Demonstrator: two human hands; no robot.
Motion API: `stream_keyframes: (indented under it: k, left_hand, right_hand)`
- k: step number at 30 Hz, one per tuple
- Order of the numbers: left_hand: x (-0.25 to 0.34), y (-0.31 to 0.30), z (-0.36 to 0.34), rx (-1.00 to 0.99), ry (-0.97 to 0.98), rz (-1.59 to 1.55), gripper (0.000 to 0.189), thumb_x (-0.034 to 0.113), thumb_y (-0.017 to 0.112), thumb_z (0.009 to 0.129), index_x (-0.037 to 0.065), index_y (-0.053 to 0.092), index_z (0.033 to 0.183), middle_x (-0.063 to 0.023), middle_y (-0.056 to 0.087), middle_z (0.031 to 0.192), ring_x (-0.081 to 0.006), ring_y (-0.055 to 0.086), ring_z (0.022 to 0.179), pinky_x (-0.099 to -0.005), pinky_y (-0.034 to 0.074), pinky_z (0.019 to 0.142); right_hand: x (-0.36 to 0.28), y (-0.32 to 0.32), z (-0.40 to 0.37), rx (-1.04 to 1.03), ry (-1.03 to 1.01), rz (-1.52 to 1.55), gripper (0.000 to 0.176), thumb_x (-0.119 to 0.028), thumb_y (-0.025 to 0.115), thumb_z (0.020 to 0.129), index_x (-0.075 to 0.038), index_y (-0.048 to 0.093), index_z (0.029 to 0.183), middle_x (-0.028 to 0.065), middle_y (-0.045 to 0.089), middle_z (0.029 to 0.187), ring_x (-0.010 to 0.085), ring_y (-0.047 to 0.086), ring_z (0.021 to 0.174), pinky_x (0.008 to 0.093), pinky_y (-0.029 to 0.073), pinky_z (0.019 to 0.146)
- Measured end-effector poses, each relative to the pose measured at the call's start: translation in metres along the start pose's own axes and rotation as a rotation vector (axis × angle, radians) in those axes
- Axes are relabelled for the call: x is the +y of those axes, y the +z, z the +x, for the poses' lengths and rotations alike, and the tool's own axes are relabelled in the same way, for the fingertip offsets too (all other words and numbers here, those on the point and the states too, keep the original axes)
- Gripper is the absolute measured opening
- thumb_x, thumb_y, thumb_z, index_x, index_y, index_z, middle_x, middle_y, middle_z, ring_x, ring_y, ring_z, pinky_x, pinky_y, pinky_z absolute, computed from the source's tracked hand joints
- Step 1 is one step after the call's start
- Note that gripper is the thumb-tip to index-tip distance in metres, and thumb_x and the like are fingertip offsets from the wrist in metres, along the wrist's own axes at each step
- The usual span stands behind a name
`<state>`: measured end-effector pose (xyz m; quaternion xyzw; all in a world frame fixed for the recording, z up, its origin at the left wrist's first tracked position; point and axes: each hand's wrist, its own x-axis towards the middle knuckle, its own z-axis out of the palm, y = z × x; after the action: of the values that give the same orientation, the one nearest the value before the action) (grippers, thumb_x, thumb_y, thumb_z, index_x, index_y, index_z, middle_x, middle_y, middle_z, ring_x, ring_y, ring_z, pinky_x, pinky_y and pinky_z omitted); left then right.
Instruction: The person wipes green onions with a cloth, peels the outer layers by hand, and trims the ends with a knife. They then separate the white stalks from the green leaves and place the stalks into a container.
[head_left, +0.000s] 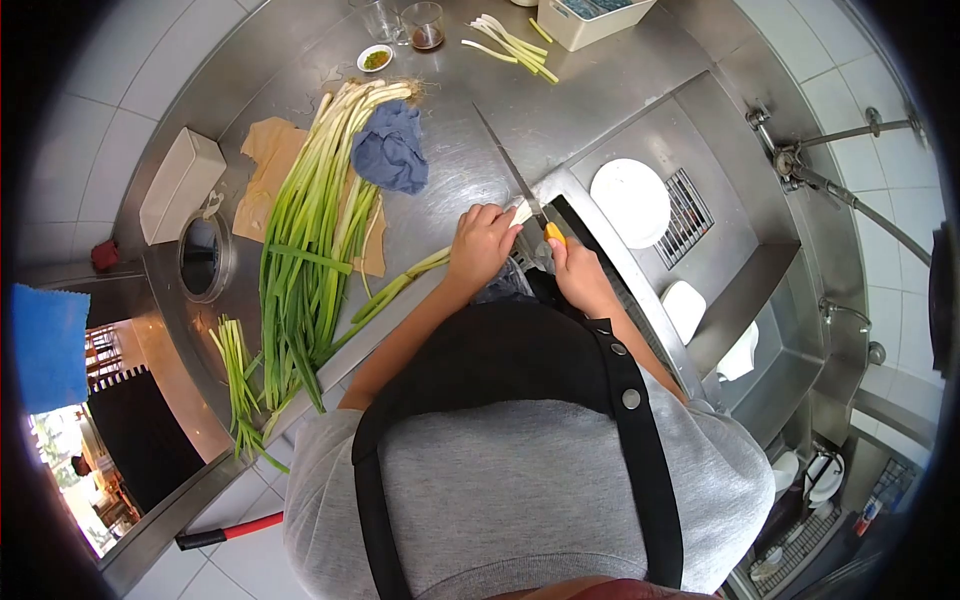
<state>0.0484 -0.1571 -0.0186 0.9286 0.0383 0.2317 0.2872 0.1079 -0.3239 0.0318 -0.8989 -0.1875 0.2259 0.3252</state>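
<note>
Here, in the head view, everything shows from above:

- The left hand (482, 245) is curled down over a single green onion (415, 272), pinning its white end against the steel counter (620, 90) at the edge beside the sink (745, 265).
- The right hand (578, 275) is closed around the yellow handle of a knife (505, 160), whose long blade points away from the person and lies just beside the left fingertips.
- Judging by this, the step in hand is trimming the onion's pale root end. A cut here calls for the left fingers tucked clear of the edge and the stalk held flat.
- The held onion looks fresh. It is white at the tip under the hand and runs to slim green leaves that trail left toward the counter's near edge.
- To the left, a long pile of green onions (310, 230) lies partly on brown paper (265, 150), with a blue cloth (390, 148) resting at its top end.
- A smaller bundle of green stalks (235, 375) lies near the counter's front corner.
- Farther off, a few pale cut stalks (510, 45) lie beside a white container (590, 18).
- A white plate (630, 202) sits in the sink.
</note>
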Motion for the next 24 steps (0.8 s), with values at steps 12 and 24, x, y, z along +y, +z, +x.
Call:
stream_keyframes:
  k: [12,24]
  left_hand:
    - [0.0,0.008,0.003,0.054,-0.096,0.056,0.02,0.015,0.063,0.079,0.004,0.059,0.095,-0.0115,0.053,0.089,-0.0304,0.052,0.085,-0.04,0.042,0.073]
    - [-0.06,-0.064,0.037,0.126,-0.315,0.033,0.013,0.011,0.056,0.086,-0.001,0.056,0.091,-0.0208,0.055,0.085,-0.0423,0.056,0.076,-0.0459,0.045,0.065]
  right_hand:
    - [0.005,0.007,0.021,-0.024,0.005,0.009,0.046,-0.035,0.039,0.095,0.007,0.057,0.09,0.0278,0.059,0.074,0.0443,0.058,0.075,0.0455,0.045,0.066]
    - [0.003,-0.014,0.048,-0.165,0.025,0.075,0.051,-0.042,0.04,0.093,0.006,0.058,0.091,0.0291,0.06,0.083,0.0452,0.057,0.087,0.0478,0.044,0.077]
